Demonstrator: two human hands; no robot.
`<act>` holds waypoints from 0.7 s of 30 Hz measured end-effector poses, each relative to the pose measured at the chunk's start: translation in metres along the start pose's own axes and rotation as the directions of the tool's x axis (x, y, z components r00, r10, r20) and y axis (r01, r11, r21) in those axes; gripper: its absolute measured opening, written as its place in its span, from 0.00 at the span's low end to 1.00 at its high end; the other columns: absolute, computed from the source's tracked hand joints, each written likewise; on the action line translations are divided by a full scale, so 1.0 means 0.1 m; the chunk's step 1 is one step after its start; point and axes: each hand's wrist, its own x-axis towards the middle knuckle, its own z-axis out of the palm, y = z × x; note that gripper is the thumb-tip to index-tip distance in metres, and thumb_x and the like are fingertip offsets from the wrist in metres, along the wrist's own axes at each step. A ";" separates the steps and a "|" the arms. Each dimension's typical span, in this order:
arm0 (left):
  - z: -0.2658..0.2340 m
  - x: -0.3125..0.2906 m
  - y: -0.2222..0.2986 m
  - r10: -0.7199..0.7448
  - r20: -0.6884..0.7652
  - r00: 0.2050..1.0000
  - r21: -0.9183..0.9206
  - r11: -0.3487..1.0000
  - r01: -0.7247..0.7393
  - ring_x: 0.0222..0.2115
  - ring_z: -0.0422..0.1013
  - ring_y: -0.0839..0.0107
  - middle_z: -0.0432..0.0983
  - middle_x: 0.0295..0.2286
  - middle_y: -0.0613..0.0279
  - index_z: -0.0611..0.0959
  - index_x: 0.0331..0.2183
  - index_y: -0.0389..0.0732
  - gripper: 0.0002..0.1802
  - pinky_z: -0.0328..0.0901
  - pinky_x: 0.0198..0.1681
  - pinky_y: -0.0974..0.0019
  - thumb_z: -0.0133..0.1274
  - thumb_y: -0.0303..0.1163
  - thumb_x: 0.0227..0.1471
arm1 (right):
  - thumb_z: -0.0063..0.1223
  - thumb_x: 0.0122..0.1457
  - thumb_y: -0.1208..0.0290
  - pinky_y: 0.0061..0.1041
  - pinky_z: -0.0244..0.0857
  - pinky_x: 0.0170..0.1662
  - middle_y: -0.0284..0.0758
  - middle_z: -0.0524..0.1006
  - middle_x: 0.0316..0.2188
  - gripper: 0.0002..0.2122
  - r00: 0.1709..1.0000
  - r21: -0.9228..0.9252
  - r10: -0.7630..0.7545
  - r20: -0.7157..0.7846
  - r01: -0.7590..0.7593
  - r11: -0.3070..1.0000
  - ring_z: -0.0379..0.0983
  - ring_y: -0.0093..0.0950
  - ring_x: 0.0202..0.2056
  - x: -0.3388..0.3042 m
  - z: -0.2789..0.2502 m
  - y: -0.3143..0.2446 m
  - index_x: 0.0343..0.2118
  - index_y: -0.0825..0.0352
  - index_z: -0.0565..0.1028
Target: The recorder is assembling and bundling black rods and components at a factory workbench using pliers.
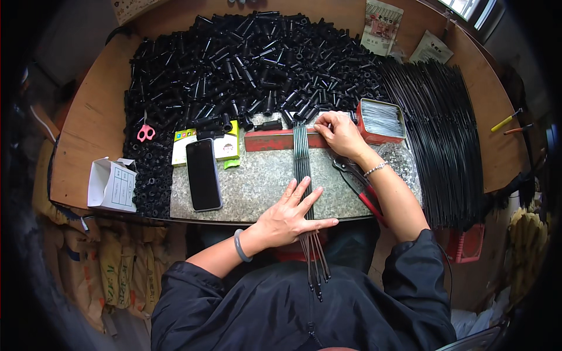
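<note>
Several thin dark rods [301, 165] lie side by side across a red metal bar [266, 140] and hang over the table's front edge toward me. My left hand [288, 215] rests on them near that edge, open, its fingers spread. Beyond it, at the bar's right part, my right hand [341, 136] is closed in a pinch; what its fingertips hold, if anything, is too small to make out. Close to its right stands a red tin [403, 139] full of thin metal pins. Red-handled pliers [370, 202] lie below my right wrist.
Black tubular parts [234, 64] are heaped across the back. Long black rods [445, 140] fill the right side. On the left are a phone [202, 175], a yellow-green box [227, 146], pink scissors [146, 132], a white carton [111, 184] and small black rings [153, 196].
</note>
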 end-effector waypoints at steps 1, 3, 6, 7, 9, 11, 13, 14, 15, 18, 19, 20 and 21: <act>0.00 0.00 0.00 0.004 0.005 1.000 0.003 1.000 -0.004 0.55 0.55 0.36 0.60 0.54 0.44 0.68 0.54 0.75 0.28 0.53 0.56 0.37 0.49 0.40 0.51 | 0.54 0.54 0.70 0.30 0.64 0.35 0.38 0.74 0.25 0.07 1.000 0.001 0.001 0.001 -0.001 1.000 0.71 0.33 0.29 0.01 0.01 -0.01 0.29 0.69 0.76; 0.00 0.00 0.00 0.005 0.010 1.000 0.007 1.000 -0.005 0.55 0.55 0.36 0.60 0.54 0.44 0.68 0.54 0.75 0.28 0.53 0.56 0.37 0.48 0.40 0.51 | 0.54 0.54 0.70 0.29 0.64 0.35 0.38 0.75 0.26 0.07 1.000 0.006 -0.011 -0.020 0.011 1.000 0.71 0.33 0.30 0.02 0.02 -0.03 0.29 0.69 0.76; -0.01 0.00 0.01 -0.003 -0.012 1.000 -0.018 1.000 0.003 0.55 0.55 0.36 0.60 0.54 0.44 0.68 0.54 0.75 0.27 0.53 0.56 0.38 0.48 0.41 0.52 | 0.54 0.54 0.70 0.29 0.64 0.35 0.38 0.74 0.26 0.07 1.000 0.045 -0.019 -0.005 0.019 0.999 0.71 0.33 0.30 0.01 0.03 -0.01 0.29 0.69 0.76; -0.01 0.00 0.01 -0.005 -0.009 1.000 -0.019 1.000 0.005 0.55 0.55 0.36 0.60 0.54 0.44 0.68 0.54 0.75 0.27 0.53 0.56 0.38 0.48 0.41 0.52 | 0.54 0.54 0.70 0.29 0.64 0.35 0.38 0.74 0.26 0.07 1.000 0.045 -0.018 -0.004 0.018 0.999 0.71 0.33 0.30 0.00 0.01 -0.01 0.29 0.69 0.76; -0.01 0.00 0.01 -0.008 -0.007 1.000 -0.020 1.000 0.008 0.55 0.56 0.37 0.60 0.54 0.43 0.67 0.54 0.75 0.27 0.53 0.57 0.39 0.48 0.42 0.52 | 0.54 0.54 0.70 0.30 0.64 0.35 0.38 0.74 0.26 0.06 0.999 0.061 0.053 0.013 -0.053 0.997 0.71 0.33 0.30 -0.01 -0.02 -0.01 0.29 0.69 0.76; -0.01 0.00 0.01 -0.009 -0.012 1.000 -0.028 1.000 0.009 0.55 0.55 0.36 0.60 0.54 0.43 0.67 0.54 0.75 0.28 0.53 0.57 0.38 0.49 0.40 0.51 | 0.54 0.54 0.71 0.30 0.64 0.35 0.38 0.74 0.26 0.06 0.999 0.021 0.033 0.017 -0.033 0.999 0.71 0.33 0.30 -0.01 -0.04 0.02 0.29 0.69 0.76; 0.00 -0.01 0.00 -0.005 -0.001 1.000 -0.018 1.000 0.005 0.55 0.55 0.36 0.59 0.54 0.43 0.67 0.54 0.75 0.29 0.53 0.57 0.38 0.49 0.40 0.50 | 0.55 0.54 0.71 0.29 0.65 0.36 0.39 0.74 0.26 0.06 1.000 -0.021 0.015 0.020 -0.015 1.000 0.71 0.33 0.31 -0.01 -0.05 0.03 0.29 0.69 0.76; 0.00 -0.01 -0.01 -0.001 0.010 1.000 -0.007 1.000 0.001 0.55 0.55 0.36 0.59 0.54 0.43 0.67 0.54 0.75 0.29 0.53 0.57 0.38 0.49 0.39 0.50 | 0.55 0.54 0.71 0.29 0.65 0.36 0.39 0.74 0.26 0.06 1.000 -0.033 -0.002 0.017 0.002 0.999 0.71 0.33 0.31 -0.01 -0.04 0.02 0.29 0.69 0.76; 0.00 -0.01 -0.01 -0.001 0.011 1.000 -0.008 1.000 0.001 0.55 0.55 0.36 0.59 0.54 0.43 0.67 0.54 0.75 0.29 0.53 0.57 0.38 0.49 0.39 0.50 | 0.55 0.54 0.71 0.29 0.65 0.36 0.39 0.74 0.26 0.06 1.000 -0.045 -0.018 0.014 0.019 0.999 0.71 0.33 0.31 -0.01 -0.04 0.02 0.29 0.69 0.76; 0.00 -0.01 0.00 -0.002 0.004 1.000 -0.019 1.000 0.002 0.56 0.55 0.36 0.59 0.54 0.43 0.67 0.54 0.75 0.30 0.53 0.57 0.38 0.49 0.37 0.49 | 0.55 0.54 0.71 0.30 0.65 0.36 0.39 0.74 0.26 0.06 1.000 -0.032 -0.008 0.016 0.009 0.999 0.71 0.33 0.31 -0.01 -0.03 0.01 0.29 0.69 0.76; 0.00 -0.01 0.00 0.000 0.004 1.000 -0.019 1.000 0.000 0.56 0.55 0.36 0.59 0.54 0.43 0.68 0.54 0.75 0.30 0.52 0.57 0.38 0.49 0.37 0.49 | 0.55 0.54 0.71 0.30 0.65 0.36 0.39 0.74 0.26 0.06 1.000 -0.031 -0.008 0.016 0.008 0.999 0.71 0.33 0.31 -0.01 -0.02 0.01 0.29 0.69 0.76; 0.00 0.00 0.00 0.001 0.004 1.000 -0.019 1.000 -0.001 0.56 0.55 0.36 0.59 0.54 0.43 0.68 0.54 0.75 0.30 0.52 0.57 0.38 0.49 0.38 0.49 | 0.55 0.54 0.71 0.30 0.65 0.35 0.39 0.74 0.26 0.06 1.000 -0.027 -0.003 0.011 0.003 1.000 0.71 0.34 0.30 0.00 -0.01 0.01 0.29 0.69 0.76; 0.00 0.00 0.00 0.000 0.005 1.000 -0.019 1.000 0.000 0.56 0.55 0.36 0.59 0.54 0.43 0.68 0.54 0.75 0.30 0.52 0.57 0.38 0.49 0.38 0.49 | 0.55 0.54 0.71 0.30 0.65 0.35 0.39 0.74 0.26 0.06 1.000 -0.022 0.000 0.006 0.000 1.000 0.72 0.34 0.30 0.01 0.00 0.01 0.29 0.69 0.76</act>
